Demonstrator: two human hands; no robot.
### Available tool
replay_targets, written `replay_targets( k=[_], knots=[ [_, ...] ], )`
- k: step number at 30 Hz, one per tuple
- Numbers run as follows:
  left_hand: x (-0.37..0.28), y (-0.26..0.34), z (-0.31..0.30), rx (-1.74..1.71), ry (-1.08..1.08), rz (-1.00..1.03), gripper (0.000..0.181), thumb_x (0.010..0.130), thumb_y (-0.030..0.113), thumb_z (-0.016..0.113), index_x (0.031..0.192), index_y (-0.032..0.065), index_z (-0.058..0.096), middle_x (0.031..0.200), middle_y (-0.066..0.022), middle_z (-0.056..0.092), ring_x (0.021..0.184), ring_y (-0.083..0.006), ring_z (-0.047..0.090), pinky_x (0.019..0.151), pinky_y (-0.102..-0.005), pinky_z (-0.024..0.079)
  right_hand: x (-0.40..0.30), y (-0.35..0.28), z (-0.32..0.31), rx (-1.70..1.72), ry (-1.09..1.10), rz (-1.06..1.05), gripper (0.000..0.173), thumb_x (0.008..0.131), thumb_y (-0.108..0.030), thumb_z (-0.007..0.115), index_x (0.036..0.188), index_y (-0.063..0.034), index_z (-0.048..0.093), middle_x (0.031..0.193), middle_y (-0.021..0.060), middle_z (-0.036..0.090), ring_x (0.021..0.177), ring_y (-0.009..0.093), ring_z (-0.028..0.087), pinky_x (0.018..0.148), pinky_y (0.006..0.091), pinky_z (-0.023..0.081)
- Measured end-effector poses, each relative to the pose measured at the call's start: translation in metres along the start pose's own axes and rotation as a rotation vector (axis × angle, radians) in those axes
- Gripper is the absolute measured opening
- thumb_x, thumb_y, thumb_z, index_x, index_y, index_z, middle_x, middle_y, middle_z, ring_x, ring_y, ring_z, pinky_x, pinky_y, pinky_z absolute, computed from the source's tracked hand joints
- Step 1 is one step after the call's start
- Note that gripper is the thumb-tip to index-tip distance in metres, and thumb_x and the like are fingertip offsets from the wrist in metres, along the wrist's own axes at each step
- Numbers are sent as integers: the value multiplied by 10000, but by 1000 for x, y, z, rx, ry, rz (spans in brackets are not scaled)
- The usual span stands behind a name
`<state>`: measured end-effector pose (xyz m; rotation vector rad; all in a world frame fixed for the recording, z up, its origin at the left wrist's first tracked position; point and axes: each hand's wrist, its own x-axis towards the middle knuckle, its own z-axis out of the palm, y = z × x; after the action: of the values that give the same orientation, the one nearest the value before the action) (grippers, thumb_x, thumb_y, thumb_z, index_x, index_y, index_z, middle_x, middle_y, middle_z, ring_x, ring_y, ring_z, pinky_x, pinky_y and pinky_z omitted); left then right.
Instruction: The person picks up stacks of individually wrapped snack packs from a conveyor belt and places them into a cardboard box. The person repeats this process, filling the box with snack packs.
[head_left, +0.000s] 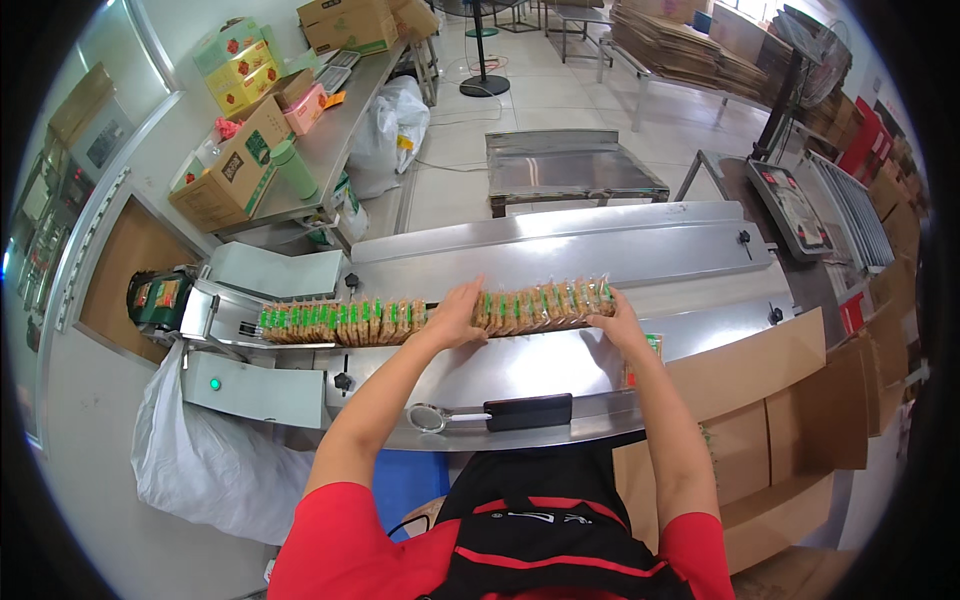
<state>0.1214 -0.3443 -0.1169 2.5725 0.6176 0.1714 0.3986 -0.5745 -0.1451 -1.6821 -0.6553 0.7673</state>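
Note:
A long row of small clear-wrapped snack packets (341, 321) with green print stands on edge along the steel conveyor table (480, 382). My left hand (455, 316) presses against the left end of one section of that row. At its right end, my right hand (619, 321) cups the last packet. Between my two palms this section of packets (544, 304) is squeezed together and sits slightly askew of the packets at left. One loose packet (654, 345) lies flat beside my right forearm, which partly covers it.
Near the front edge lie a black phone (529, 412) and a small round mirror (427, 418). An open cardboard box (750, 435) is at my right. Packets come through a wall opening with a dark green conveyor belt (166, 304). A white sack (202, 450) hangs at left; a scale (791, 210) stands far right.

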Motion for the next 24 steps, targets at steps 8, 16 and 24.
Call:
replay_targets(
  k=[8, 16, 24],
  knots=[
    [-3, -36, 17, -200, -44, -202, 1191, 639, 215, 963, 1587, 2, 272, 1500, -252, 450, 1411, -416, 425, 1191, -439, 357, -8, 12, 44, -403, 34, -344, 1019, 696, -161, 901, 1540, -20, 348, 1339, 250, 591, 1259, 393, 567, 1092, 448, 439],
    [-9, -13, 42, -311, 259, -146, 1138, 641, 188, 954, 1564, -20, 322, 1496, -244, 473, 1389, -401, 447, 1177, -424, 364, -24, -12, 68, -236, 226, -418, 983, 682, -183, 926, 1494, -33, 391, 1353, 233, 569, 1261, 423, 546, 1072, 454, 444],
    [-54, 65, -2, -779, 379, -232, 923, 732, 192, 929, 1463, 7, 397, 1311, -209, 639, 1127, -345, 648, 984, -452, 518, -98, -84, 22, -188, 439, -288, 1013, 687, -395, 960, 1412, 56, 414, 1205, 263, 647, 1069, 375, 667, 938, 434, 523]
  ],
)
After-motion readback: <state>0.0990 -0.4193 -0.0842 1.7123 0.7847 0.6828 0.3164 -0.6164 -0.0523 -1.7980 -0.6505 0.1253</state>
